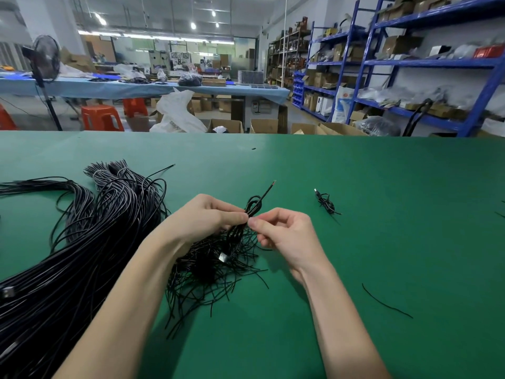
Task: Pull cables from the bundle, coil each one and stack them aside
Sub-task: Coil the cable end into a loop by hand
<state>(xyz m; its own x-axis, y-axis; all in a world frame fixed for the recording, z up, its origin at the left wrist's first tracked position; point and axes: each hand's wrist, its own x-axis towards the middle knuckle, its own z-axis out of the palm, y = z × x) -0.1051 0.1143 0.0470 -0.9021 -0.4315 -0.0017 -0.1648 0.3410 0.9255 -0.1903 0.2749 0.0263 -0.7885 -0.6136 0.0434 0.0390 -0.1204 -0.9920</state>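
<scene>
At centre frame the left hand (210, 214) and right hand (284, 231) both pinch a small black coil (252, 207), which could spring open if either grip slackens (its stripped tail sticks up freely). The bundle (82, 242) sprawls at left on the green counter (382, 242), one finished coil (326, 203) right of centre; blue shelving (410, 64) fills the workshop's upper right.

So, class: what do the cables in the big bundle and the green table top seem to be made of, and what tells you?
Bundle: the cables look jacketed in black plastic or rubber, smooth and slightly glossy, since pale highlights run along them and they bend freely. Table top: probably a green rubber or vinyl mat, matte, with an even colour and only a soft sheen; the exact material is unclear.
</scene>
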